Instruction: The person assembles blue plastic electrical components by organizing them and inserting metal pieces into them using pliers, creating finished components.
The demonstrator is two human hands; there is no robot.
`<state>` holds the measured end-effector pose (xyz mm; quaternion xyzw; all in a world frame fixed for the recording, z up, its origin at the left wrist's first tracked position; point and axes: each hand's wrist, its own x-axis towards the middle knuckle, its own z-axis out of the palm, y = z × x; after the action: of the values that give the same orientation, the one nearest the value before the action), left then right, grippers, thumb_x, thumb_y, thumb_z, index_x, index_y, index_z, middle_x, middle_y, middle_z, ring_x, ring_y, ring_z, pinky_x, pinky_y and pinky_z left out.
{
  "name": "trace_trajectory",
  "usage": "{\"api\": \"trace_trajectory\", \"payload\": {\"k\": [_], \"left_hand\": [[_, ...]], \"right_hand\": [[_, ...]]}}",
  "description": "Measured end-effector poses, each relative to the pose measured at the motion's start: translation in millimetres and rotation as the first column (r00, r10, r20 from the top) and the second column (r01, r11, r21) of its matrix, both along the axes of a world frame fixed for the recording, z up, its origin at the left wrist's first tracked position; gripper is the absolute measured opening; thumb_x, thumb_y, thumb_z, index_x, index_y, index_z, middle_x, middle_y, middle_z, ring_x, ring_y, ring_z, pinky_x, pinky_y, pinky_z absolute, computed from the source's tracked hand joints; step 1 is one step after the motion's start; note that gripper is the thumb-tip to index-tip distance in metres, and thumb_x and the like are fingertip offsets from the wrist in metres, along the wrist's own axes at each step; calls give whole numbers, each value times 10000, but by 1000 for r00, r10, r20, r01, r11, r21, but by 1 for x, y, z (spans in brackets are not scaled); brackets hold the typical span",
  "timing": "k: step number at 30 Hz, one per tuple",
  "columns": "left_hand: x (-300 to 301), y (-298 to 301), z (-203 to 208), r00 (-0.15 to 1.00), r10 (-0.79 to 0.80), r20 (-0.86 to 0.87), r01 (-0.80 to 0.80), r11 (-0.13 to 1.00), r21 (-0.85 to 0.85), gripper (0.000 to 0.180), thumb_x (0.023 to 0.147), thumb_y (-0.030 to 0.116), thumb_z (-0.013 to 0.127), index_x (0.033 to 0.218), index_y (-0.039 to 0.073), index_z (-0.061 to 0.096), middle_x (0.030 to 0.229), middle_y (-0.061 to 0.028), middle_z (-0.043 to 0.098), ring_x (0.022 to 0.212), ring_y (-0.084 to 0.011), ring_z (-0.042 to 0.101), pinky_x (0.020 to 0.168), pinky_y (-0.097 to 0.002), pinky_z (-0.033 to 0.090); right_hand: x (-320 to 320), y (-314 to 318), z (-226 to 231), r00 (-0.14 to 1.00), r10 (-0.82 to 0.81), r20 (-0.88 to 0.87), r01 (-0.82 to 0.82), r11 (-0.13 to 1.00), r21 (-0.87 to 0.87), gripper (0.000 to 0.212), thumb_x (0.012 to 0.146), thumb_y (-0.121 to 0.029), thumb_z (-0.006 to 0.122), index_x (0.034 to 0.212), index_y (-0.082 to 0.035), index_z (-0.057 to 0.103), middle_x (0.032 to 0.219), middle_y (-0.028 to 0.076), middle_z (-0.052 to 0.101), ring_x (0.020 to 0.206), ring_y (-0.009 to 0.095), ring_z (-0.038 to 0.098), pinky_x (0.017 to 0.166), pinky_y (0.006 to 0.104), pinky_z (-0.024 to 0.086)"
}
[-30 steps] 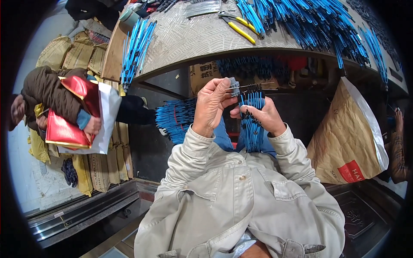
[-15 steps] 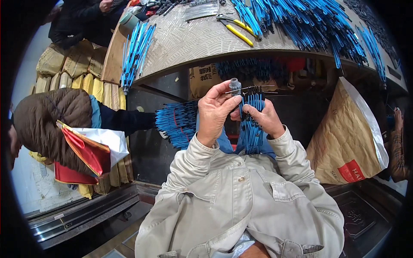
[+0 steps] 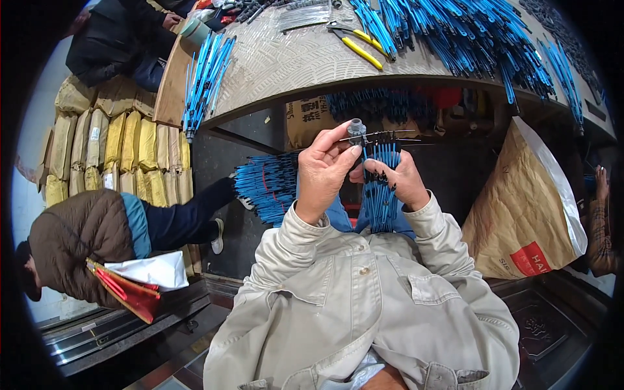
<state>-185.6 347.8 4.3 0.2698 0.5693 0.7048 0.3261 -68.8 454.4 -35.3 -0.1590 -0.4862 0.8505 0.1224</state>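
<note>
My left hand [image 3: 325,170] pinches a grey threaded fitting [image 3: 356,129] between thumb and fingers, above my lap. A thin metal rod [image 3: 408,140] runs sideways past the fitting and across the tops of a bundle of thin blue sticks with black ends [image 3: 381,207]. Round that bundle my right hand [image 3: 406,181] is closed, its thumb lying over the front. The lower part of the bundle rests between my legs. A larger bundle of blue sticks [image 3: 265,185], with a red band around it, lies beside my left leg.
On the table [image 3: 279,58] ahead lie yellow-handled pliers [image 3: 359,49] and a big heap of blue sticks [image 3: 461,39]. A brown paper sack [image 3: 520,208] stands at right. Stacked packages [image 3: 123,143] and a person in a brown jacket [image 3: 84,240] are at left. Another person [image 3: 120,45] is beyond.
The person in the brown jacket at left has moved nearer to the left edge, uncovering more packages. The person at far left has shifted too. My hands have hardly moved.
</note>
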Motion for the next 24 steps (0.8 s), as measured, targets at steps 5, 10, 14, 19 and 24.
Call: {"api": "trace_trajectory", "payload": {"k": [5,10,14,19,24], "left_hand": [[-19,36,-12,996,13,85,-16,999,41,425,797,-39,637,1206,-46,519,1070,-91,611,950,-133,592,835,-248,471],[-45,73,-18,983,28,181,-33,999,27,448,773,-29,675,1194,-41,523,1035,-98,624,919,-132,606,816,-251,483],[-74,98,-19,983,74,170,-76,997,7,438,767,-16,692,1177,-42,537,1015,-95,632,894,-128,612,800,-246,489],[-113,131,-18,986,123,112,-126,992,20,407,787,8,685,1166,-45,548,993,-86,641,870,-121,615,782,-233,489],[-146,142,-20,987,151,50,-152,988,10,315,843,55,644,1143,-16,580,958,-51,641,794,-74,586,636,-184,482]], "right_hand": [[-25,35,-17,999,-39,-16,39,999,11,192,869,-78,585,1016,46,575,815,135,676,752,186,671,686,291,560],[-56,69,-22,999,-46,-14,47,997,64,192,870,-77,586,1023,37,572,817,128,676,757,172,666,691,286,555],[-84,92,-10,999,-38,-1,38,993,112,193,871,-85,587,1022,34,572,824,119,677,760,160,660,696,273,543],[-124,123,-8,1000,-14,7,14,994,107,206,872,-115,595,1020,27,573,835,108,681,767,151,653,708,269,529],[-159,138,-9,1000,-4,15,1,976,219,230,870,-148,603,1025,20,575,837,106,682,780,153,653,727,284,529]]}}
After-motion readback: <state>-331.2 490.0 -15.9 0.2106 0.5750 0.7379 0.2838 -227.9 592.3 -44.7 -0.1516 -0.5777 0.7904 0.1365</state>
